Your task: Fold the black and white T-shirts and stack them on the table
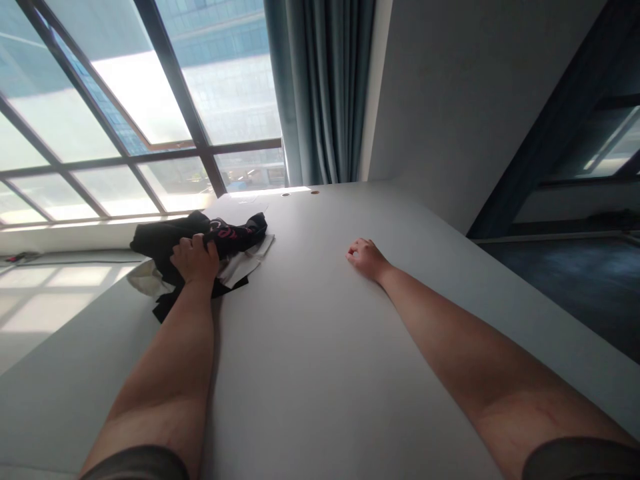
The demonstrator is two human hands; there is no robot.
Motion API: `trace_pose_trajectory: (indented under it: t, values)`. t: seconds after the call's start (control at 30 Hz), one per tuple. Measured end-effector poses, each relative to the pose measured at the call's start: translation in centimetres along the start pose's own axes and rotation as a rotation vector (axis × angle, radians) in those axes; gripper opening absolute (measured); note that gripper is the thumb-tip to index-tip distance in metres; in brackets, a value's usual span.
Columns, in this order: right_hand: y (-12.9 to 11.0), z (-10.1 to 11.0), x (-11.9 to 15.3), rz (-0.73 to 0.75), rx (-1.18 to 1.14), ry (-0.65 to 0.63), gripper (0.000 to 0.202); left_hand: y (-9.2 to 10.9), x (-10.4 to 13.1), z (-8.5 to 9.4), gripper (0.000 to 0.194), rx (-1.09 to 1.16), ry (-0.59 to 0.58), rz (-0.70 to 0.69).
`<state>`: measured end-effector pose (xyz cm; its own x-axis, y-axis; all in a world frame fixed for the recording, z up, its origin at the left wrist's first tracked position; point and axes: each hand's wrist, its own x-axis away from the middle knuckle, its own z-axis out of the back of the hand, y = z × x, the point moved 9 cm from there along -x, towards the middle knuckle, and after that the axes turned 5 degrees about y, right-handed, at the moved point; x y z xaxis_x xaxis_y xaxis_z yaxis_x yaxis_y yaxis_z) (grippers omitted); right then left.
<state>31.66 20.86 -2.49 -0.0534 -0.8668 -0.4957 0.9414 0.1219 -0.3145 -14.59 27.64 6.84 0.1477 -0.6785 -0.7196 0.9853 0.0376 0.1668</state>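
At the far left of the white table (310, 347) lies a crumpled pile of clothes. On top is a black garment (160, 235) with pink lettering, and my left hand (196, 259) is closed on its cloth, knuckles up. Light-coloured cloth (150, 279) sticks out on the left of the pile, and a pale grey piece (245, 265) shows on the right. Folds hide where one piece ends and another begins. Some way to the right, my right hand (367, 259) rests at the tabletop with its fingers curled in and nothing seen in them.
Behind the table are a large window (165, 133) with dark frames and a blue-grey curtain (320, 93). A grey wall (450, 100) rises at the back right. Two small round marks or holes sit near the table's far edge. Dark floor (565, 287) shows at right.
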Motion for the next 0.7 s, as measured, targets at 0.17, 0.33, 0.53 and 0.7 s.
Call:
trace_pose_trajectory:
  t: [0.17, 0.33, 0.53, 0.7]
  values:
    - [0.1, 0.2, 0.1, -0.016, -0.018, 0.004, 0.016, 0.4, -0.4, 0.2, 0.043, -0.029, 0.011, -0.011]
    - [0.1, 0.4, 0.1, -0.035, -0.02, 0.01, 0.016, 1.7, -0.3, 1.0, 0.039, -0.036, 0.026, -0.063]
    - [0.1, 0.5, 0.1, -0.053, -0.007, 0.009, 0.016, 3.2, 0.2, 0.9, 0.038, -0.031, 0.014, -0.135]
    - [0.1, 0.7, 0.2, -0.06, -0.004, 0.002, 0.016, 2.9, 0.1, -1.0, 0.043, -0.007, -0.102, -0.123]
